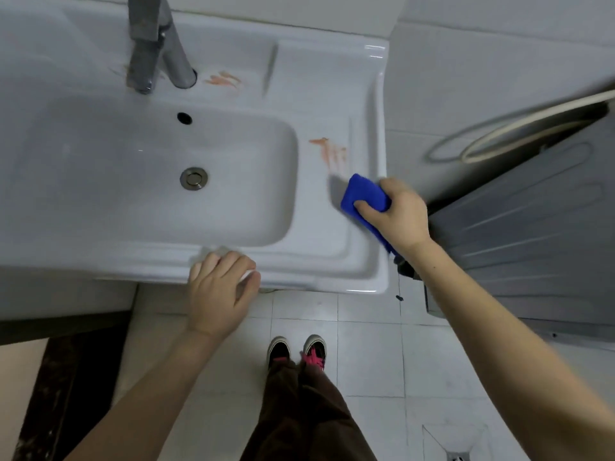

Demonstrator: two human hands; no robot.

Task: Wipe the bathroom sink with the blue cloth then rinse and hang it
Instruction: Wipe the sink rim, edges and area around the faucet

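Two bare forearms reach forward from the bottom of the view, one toward each side of the basin.

Left hand (221,292): palm down on the front rim of the sink (319,267), fingers curled over the edge; something pale shows under the fingertips, too blurred to identify. Whether the hand grips anything cannot be told.

Right hand (397,212): closed around the blue cloth (364,197), thumb pressed across its top; the cloth is folded into a thick pad and lies flat against the right-hand ledge of the sink, close to the outer rim, with a strip of it trailing back under the wrist.

Orange-red smear (329,151): on the right ledge, just beyond the cloth, streaked toward it. A second orange-red smear (223,79) sits on the back ledge, just right of the faucet base.

Faucet (153,44): grey metal, angular, standing at the back of the basin, spout pointing over the bowl.

Overflow hole (184,118): dark, on the back wall of the bowl. Drain (194,178): round metal, closed-looking, in the bowl's floor.

Shoes (296,351): dark with pink laces, on the white tiled floor (366,361), below brown trousers (299,410).

Grey panelled appliance (532,227): just right of the sink, with a pale hose (519,128) looped on top.

Floor drain (457,455): at the lower right edge.
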